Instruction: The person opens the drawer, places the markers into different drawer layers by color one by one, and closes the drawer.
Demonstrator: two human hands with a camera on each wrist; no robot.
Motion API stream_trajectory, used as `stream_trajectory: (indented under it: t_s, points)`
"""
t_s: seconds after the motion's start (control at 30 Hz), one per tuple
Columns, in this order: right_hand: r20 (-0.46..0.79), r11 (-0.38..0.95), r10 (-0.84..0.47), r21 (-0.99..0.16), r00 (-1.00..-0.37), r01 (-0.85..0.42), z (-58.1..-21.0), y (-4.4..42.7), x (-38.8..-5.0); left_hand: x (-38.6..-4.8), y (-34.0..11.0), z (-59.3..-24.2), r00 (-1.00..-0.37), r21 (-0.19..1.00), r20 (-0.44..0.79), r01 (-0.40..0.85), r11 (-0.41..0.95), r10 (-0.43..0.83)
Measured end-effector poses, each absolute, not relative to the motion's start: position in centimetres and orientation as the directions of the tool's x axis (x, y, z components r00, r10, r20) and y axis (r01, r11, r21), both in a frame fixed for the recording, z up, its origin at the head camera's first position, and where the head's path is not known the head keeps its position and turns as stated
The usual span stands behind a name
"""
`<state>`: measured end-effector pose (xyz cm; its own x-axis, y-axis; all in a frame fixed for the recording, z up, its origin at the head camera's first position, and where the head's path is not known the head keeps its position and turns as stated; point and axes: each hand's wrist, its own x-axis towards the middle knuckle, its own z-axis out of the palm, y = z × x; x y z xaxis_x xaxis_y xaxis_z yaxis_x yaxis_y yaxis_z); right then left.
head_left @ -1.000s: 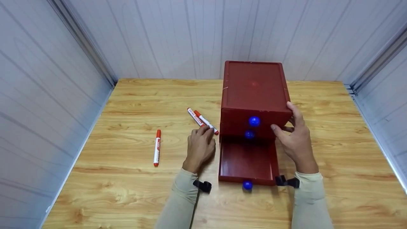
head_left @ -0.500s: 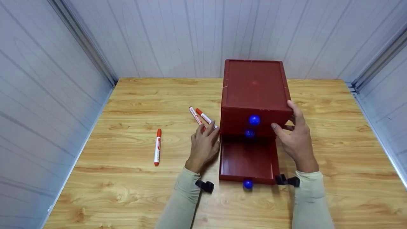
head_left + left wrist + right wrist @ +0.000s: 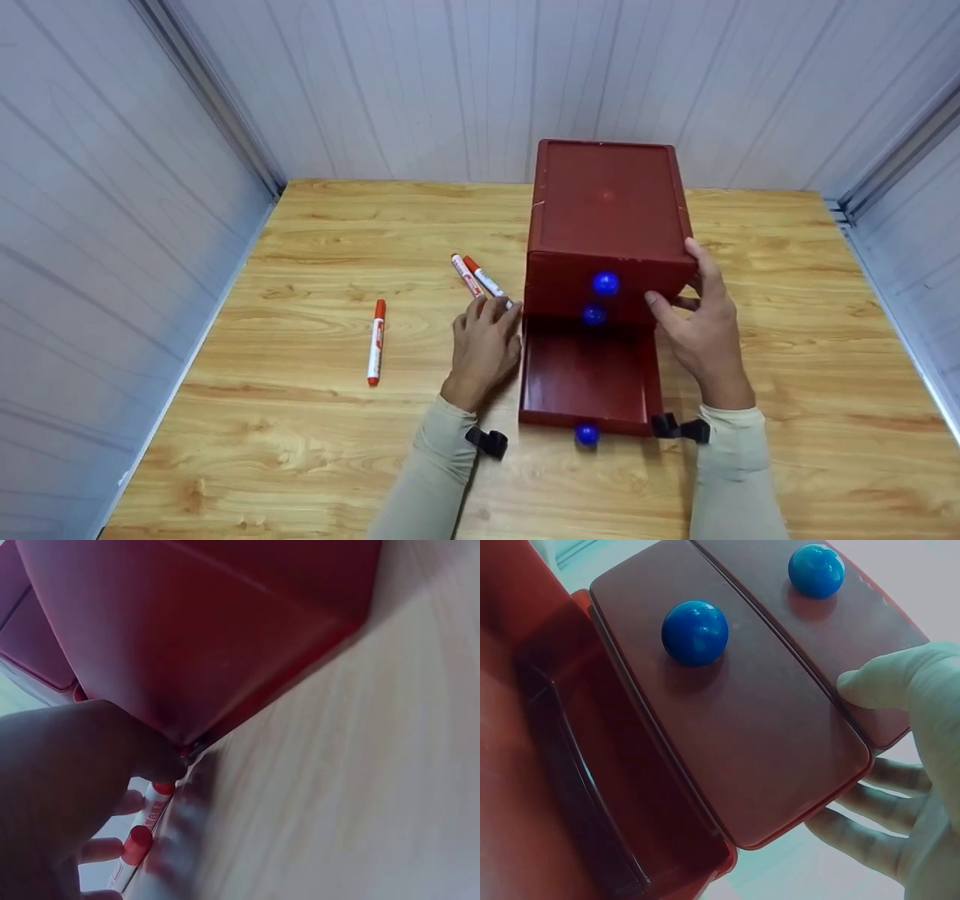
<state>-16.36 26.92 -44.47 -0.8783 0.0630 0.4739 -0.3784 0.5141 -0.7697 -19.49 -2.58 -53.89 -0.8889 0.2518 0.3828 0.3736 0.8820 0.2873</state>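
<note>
A dark red drawer cabinet (image 3: 609,199) with blue ball knobs stands on the table, its bottom drawer (image 3: 589,375) pulled out and bare inside. My right hand (image 3: 701,330) grips the cabinet's front right corner, thumb on the front face and fingers along the side. Left of the cabinet lie two red-capped markers, a left marker (image 3: 466,274) and a right marker (image 3: 486,278), partly crossed. My left hand (image 3: 484,349) is bent over their near ends, fingertips touching them, thumb beside the cabinet wall. In the left wrist view, a finger meets a marker's red cap (image 3: 137,845).
A third marker (image 3: 376,343) lies apart on the left of the wooden table (image 3: 300,435). Pale panel walls (image 3: 360,90) enclose the table at the back and both sides. The open drawer projects toward me between my forearms.
My left hand has shifted slightly right, its fingers spreading and then bending again over the markers. The right hand keeps its grip on the cabinet. The view has moved a little.
</note>
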Motion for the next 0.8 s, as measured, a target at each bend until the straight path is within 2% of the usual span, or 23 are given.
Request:
stream_trajectory:
  t_s: [0.3,0.57,0.8]
  points:
    - [0.467,0.508,0.066,-0.776,-0.882,-0.373,-44.5,27.1,-16.4,-19.2,-2.4,-53.9,-0.897,0.364,0.414,0.321,0.875,0.157]
    - [0.476,0.522,0.047,-0.762,-0.878,-0.384,-44.5,27.1,-16.3,-19.0,-3.2,-53.8,-0.868,0.269,0.495,0.178,0.946,0.022]
    - [0.492,0.514,0.046,-0.758,-0.869,-0.402,-44.7,27.2,-16.4,-19.1,-4.2,-53.5,-0.878,0.283,0.478,0.109,0.953,-0.042]
